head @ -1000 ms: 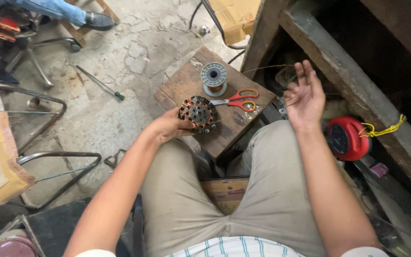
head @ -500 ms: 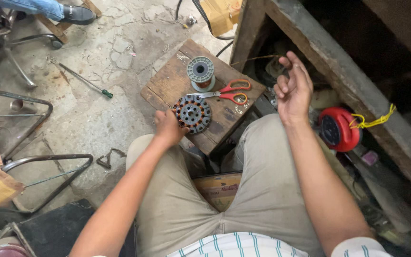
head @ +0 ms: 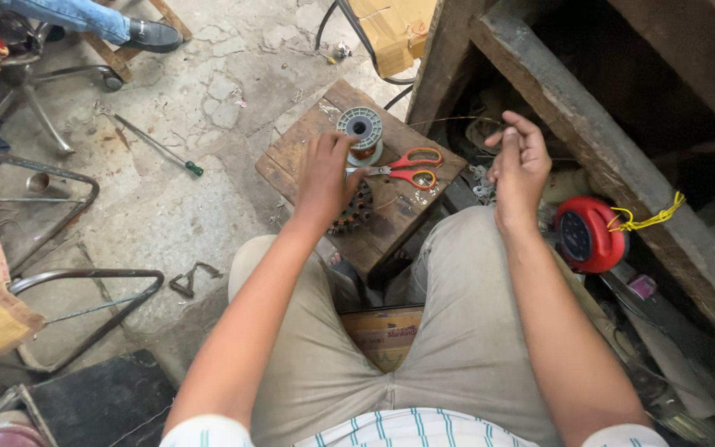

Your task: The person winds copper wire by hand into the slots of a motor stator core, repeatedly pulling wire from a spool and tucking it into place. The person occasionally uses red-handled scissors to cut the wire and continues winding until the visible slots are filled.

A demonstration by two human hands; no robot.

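Observation:
My left hand [head: 324, 176] rests on top of a round dark motor stator [head: 356, 211] that lies on a small wooden board [head: 291, 157] in front of my knees, fingers reaching toward a grey wire spool [head: 360, 128]. Orange-handled scissors [head: 403, 168] lie beside the spool. My right hand [head: 519, 165] is raised above my right knee, fingers pinched on a thin copper wire [head: 448, 120] that runs back toward the spool.
A green-handled screwdriver [head: 159, 147] lies on the cracked concrete floor at left. Metal chair frames [head: 84, 277] stand at far left. A red round device [head: 585, 234] with yellow cord sits under the dark wooden bench [head: 589, 141]. Another person's shoe [head: 152, 33] shows at top.
My left hand slid forward over the stator toward the spool. My right hand closed from spread fingers into a pinch on the wire.

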